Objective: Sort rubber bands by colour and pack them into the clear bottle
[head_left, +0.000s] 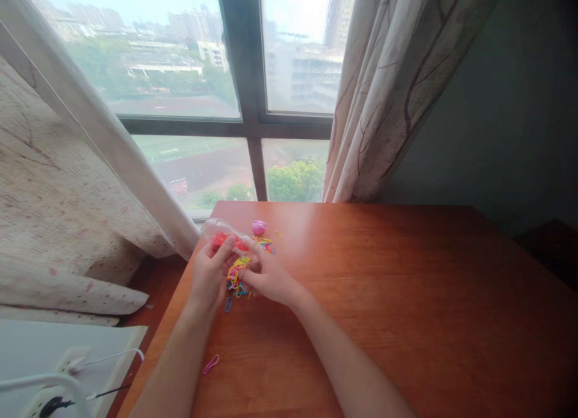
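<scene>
A clear plastic bag (212, 227) with red pieces (220, 239) in it lies between my hands above the table's left side. My left hand (210, 272) is closed, its thumb and fingers pinching the bag. My right hand (271, 274) is curled, with its index finger at the bag's right end and its thumb against small coloured clips (238, 266), which look like paper clips. Whether these rest in the palm or on the table is partly hidden. A blue clip (228, 304) lies just below them. Beyond my right hand are more coloured clips (264, 242) and a round pink object (259, 227).
A pink clip (211, 364) lies alone nearer me on the brown wooden table (383, 297), and a yellow clip (278, 233) towards the back. Window (253, 129) and curtains (374, 93) stand behind. At lower left is a white surface (27, 346) with sockets and cables.
</scene>
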The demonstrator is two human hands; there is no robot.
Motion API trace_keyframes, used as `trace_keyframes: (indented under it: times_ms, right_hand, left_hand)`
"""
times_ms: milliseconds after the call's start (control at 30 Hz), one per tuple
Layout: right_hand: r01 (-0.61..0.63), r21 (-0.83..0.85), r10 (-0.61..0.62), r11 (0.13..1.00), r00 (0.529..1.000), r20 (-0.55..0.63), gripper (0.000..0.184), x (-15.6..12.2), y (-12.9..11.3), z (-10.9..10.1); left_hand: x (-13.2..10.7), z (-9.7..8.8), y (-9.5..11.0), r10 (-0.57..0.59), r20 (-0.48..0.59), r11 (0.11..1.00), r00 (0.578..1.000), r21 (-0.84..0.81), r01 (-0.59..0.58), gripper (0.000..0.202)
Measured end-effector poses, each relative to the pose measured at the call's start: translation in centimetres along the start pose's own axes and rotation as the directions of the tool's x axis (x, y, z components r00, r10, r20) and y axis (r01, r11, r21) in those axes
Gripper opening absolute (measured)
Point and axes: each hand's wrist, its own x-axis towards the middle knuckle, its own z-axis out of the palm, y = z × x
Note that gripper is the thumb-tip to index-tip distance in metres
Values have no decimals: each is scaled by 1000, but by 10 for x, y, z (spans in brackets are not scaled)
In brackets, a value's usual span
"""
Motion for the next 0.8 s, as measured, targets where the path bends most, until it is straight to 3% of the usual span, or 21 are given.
trace_keyframes:
  times_ms: [133, 300, 367, 433, 567, 800]
  right_hand:
    - [-79, 238, 63, 968, 995, 74, 67, 0, -4, -2]
    - [-86, 271, 80, 959, 996, 34, 66, 2, -5, -7]
    - [-91, 210, 91, 974, 996, 6, 61, 3, -3, -9]
    - [-69, 39, 73, 997, 994, -87, 53, 4, -1, -11]
    - [-20, -291, -76, 957, 946, -315, 37, 5, 6, -17]
    - [-15, -368, -147, 930, 901, -408, 31, 5, 7, -25]
  left_hand:
    - [4, -3, 2, 53, -66, 999, 996, -1, -53, 34]
    - [4, 5, 4, 126, -116, 992, 985, -6, -128, 35]
    - [4, 5, 3, 186, -149, 982, 971, 20, -185, 34]
    - [4, 4, 2, 271, -167, 961, 948, 107, -256, 31]
    - [1, 0, 5, 440, -112, 856, 891, 354, -378, 28]
    - [-4, -1, 9, 485, -57, 771, 872, 499, -396, 39]
